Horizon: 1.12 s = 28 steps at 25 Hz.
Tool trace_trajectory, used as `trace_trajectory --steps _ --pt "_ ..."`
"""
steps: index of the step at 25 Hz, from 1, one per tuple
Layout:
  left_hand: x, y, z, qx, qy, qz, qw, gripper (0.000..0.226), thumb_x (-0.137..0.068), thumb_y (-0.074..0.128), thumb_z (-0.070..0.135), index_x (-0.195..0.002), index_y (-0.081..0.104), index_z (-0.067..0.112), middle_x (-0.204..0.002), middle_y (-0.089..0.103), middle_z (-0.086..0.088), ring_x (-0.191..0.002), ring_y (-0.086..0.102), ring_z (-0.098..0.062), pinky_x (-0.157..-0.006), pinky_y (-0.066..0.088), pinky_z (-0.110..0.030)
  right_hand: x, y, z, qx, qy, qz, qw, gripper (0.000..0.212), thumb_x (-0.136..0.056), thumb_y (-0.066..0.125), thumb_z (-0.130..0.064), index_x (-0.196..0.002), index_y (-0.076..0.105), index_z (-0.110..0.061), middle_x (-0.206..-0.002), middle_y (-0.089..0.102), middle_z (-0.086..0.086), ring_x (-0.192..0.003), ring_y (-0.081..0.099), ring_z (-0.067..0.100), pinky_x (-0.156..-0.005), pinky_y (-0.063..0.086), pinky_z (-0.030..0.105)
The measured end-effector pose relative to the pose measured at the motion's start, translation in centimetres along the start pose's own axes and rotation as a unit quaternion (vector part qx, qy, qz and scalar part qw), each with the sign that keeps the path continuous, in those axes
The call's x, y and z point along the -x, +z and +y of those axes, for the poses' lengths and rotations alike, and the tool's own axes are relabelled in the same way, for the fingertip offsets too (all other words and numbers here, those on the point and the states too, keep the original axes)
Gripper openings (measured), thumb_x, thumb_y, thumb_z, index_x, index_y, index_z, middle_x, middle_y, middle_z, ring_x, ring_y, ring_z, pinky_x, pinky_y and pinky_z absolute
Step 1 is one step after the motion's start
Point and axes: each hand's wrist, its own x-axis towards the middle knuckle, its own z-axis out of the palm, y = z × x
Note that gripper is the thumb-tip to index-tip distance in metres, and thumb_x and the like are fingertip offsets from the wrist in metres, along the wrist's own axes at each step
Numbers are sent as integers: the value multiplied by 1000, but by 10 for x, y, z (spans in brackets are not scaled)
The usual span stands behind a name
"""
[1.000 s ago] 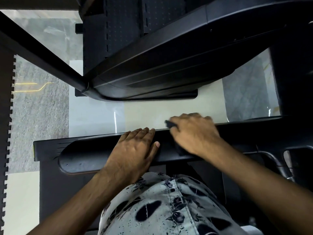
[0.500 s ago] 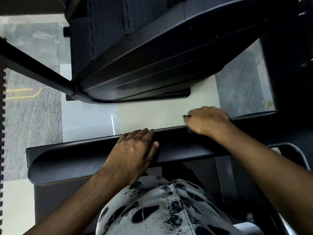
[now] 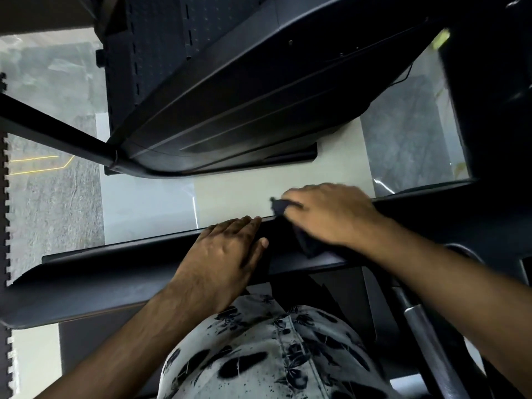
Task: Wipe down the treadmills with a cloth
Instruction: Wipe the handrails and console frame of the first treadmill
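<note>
A black treadmill panel (image 3: 115,272) runs across the view below me, from the lower left up to the right. My left hand (image 3: 224,254) rests flat on its top, fingers straight and reaching the far edge. To its right, my right hand (image 3: 331,214) presses a dark cloth (image 3: 305,240) onto the same panel. One corner of the cloth sticks out past my fingers and a fold hangs down under my palm. The hand is blurred.
A second black treadmill (image 3: 244,96) stands ahead, its deck and motor cover angled from upper right to lower left. Pale tiled floor (image 3: 259,194) shows between the machines, grey carpet (image 3: 51,203) at left. A metal bar (image 3: 431,341) slopes at lower right.
My right hand has slid leftwards along the panel with the cloth, back towards my left hand, after moving right half a second ago. The left hand has stayed in place.
</note>
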Motion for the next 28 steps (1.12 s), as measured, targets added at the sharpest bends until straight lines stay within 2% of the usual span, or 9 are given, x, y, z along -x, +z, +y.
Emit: trace_trajectory --steps 3,5,7,10,14,17,21,25,28 --pt "-5 3 15 5 4 4 1000 69 -94 13 58 -149 34 21 -151 43 0 -139 38 -14 -115 29 -33 -10 -6 33 45 152 -61 985 50 -100 28 -47 -134 57 -25 -134 60 7 -117 57 30 -94 45 43" --pt "-10 3 23 -2 9 6 1000 71 -94 12 58 -148 36 20 -149 45 -1 -137 41 -16 -114 32 -34 15 7 5 30 -1 30 999 47 -99 28 -48 -132 56 -29 -129 63 2 -113 59 26 -89 45 42" --pt "-20 1 31 10 17 -1 1000 72 -93 12 59 -148 36 20 -149 45 -1 -137 41 -17 -113 33 -35 12 4 20 12 -40 23 999 46 -98 28 -52 -130 55 -34 -127 63 0 -111 59 25 -83 44 39" --pt "-24 -1 45 20 33 -19 999 70 -94 14 58 -151 31 21 -153 40 1 -140 36 -15 -116 28 -34 -6 -11 71 52 152 -72 984 49 -99 28 -48 -132 58 -28 -133 61 5 -118 58 28 -93 47 42" --pt "-40 -7 53 32 64 -22 997 59 -101 24 52 -152 27 22 -154 37 2 -140 35 -14 -115 28 -32 23 -7 55 9 -14 -13 1000 45 -98 30 -50 -137 50 -40 -139 59 -5 -123 56 23 -96 45 42" --pt "-50 -6 60 43 83 -44 995 59 -101 25 52 -152 27 22 -155 35 2 -140 35 -15 -115 26 -28 9 -25 106 46 181 -65 980 48 -100 27 -53 -136 54 -37 -143 56 3 -127 53 30 -103 44 47" --pt "-59 -5 75 40 105 -49 992 62 -100 21 55 -152 26 21 -155 35 1 -140 35 -15 -115 26 -29 41 -9 75 4 12 -11 1000 46 -98 31 -50 -141 46 -43 -143 55 -10 -128 52 19 -98 45 41" --pt "-68 3 88 37 114 -61 991 68 -97 15 59 -152 25 20 -157 32 1 -142 33 -14 -116 24 -29 20 -25 142 56 218 -75 971 48 -100 27 -51 -136 55 -34 -141 58 2 -125 54 29 -100 45 45" --pt "-80 6 96 48 120 -60 990 77 -89 9 63 -152 26 22 -156 34 3 -141 33 -12 -116 26 -33 38 -14 110 -4 32 -29 999 48 -96 29 -53 -137 50 -43 -140 59 -8 -125 56 21 -98 47 41"
